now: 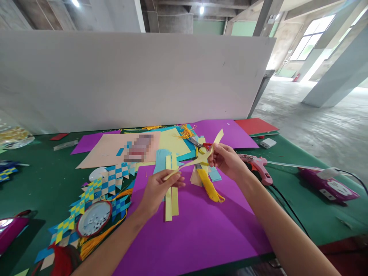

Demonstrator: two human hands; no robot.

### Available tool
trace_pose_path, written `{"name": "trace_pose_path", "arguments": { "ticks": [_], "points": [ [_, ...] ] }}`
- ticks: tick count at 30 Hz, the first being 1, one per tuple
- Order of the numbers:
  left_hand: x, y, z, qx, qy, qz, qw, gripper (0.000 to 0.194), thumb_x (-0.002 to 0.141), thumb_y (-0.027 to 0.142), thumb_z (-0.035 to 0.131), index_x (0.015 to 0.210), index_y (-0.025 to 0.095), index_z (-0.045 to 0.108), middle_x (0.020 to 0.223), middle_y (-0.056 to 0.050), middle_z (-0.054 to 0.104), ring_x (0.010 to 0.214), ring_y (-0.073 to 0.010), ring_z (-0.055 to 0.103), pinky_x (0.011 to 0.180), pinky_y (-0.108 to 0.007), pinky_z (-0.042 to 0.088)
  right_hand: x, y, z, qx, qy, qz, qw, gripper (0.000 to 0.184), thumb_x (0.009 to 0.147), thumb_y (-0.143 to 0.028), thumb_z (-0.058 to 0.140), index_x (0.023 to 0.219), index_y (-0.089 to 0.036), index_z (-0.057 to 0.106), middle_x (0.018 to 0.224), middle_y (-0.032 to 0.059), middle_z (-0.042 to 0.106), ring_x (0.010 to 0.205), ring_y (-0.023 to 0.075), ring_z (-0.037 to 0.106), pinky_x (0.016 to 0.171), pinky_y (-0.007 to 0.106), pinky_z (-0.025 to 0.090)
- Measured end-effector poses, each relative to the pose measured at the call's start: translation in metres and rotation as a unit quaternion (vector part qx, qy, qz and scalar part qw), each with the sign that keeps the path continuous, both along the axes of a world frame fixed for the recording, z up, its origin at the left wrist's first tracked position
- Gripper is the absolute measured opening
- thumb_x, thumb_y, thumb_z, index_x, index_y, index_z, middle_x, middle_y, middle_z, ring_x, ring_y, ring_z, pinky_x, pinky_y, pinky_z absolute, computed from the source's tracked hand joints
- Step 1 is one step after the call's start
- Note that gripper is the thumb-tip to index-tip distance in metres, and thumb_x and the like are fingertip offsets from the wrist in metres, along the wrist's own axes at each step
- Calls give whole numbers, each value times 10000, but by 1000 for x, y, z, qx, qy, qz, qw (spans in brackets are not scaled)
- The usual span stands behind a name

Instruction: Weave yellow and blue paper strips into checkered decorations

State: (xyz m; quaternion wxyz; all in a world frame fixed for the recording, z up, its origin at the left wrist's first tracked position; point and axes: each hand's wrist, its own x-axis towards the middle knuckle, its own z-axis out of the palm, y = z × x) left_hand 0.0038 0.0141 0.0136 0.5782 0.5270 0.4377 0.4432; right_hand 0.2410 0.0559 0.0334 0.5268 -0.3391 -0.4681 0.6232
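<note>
A pale yellow paper strip (188,164), bent and crossing over itself, is stretched between my hands above a purple sheet (201,234). My left hand (161,188) pinches one end between thumb and fingers. Its other end sticks up past the fingertips of my right hand (225,159), which pinches it near the crossing. Beneath my left hand lie two straight yellow paper strips (168,205). A yellow utility knife (208,186) rests on the purple sheet below my right hand. Behind that hand are scissors (195,142) with red handles, partly hidden by the strip.
Woven paper fish shapes (86,197) and a round dish of small beads (94,218) lie at left. On the right are a pink glue gun (260,166) with its cord and a purple power strip (329,186). A white panel (138,80) stands behind the green table (324,218).
</note>
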Motion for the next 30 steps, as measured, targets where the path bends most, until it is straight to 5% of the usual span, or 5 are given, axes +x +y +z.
{"name": "trace_pose_path", "arguments": {
  "ticks": [7,13,18,24,30],
  "points": [
    [-13,5,2,-119,-162,-264,944,917,731,828,322,1297,145,557,1170,-166,663,1124,-322,587,943,-418,452,1,0,-9,-23,-39,63,997,378,760,-501,679,685,-177,501,481,-64,451,382,54,418,354,188,263],
    [4,-6,0,-162,-81,-231,956,527,719,496,734,1100,157,601,915,-109,722,789,-248,705,698,-326,527,-22,-13,-19,-13,-87,204,975,379,786,-535,636,789,-173,520,557,-44,516,434,65,476,393,185,318],
    [15,-15,0,-145,-53,-142,978,283,745,331,744,872,147,571,702,-14,658,554,-173,671,541,-269,520,-31,-19,-18,-5,-114,218,969,461,804,-524,616,1097,-170,575,677,-21,564,501,74,504,438,197,369],
    [14,-18,8,-154,-89,-148,973,297,775,296,713,992,149,572,749,-38,684,672,-213,710,599,-276,546,-33,-20,-18,-14,-114,148,982,375,881,-455,527,659,-153,549,569,-12,547,445,65,466,445,207,356],
    [17,-18,2,-181,-103,-135,969,290,842,394,633,979,149,560,759,-85,716,673,-233,715,614,-314,558,-43,-27,-17,6,-185,133,974,372,862,-441,544,606,-173,521,517,-33,504,427,75,458,401,204,302]
  ]
}}
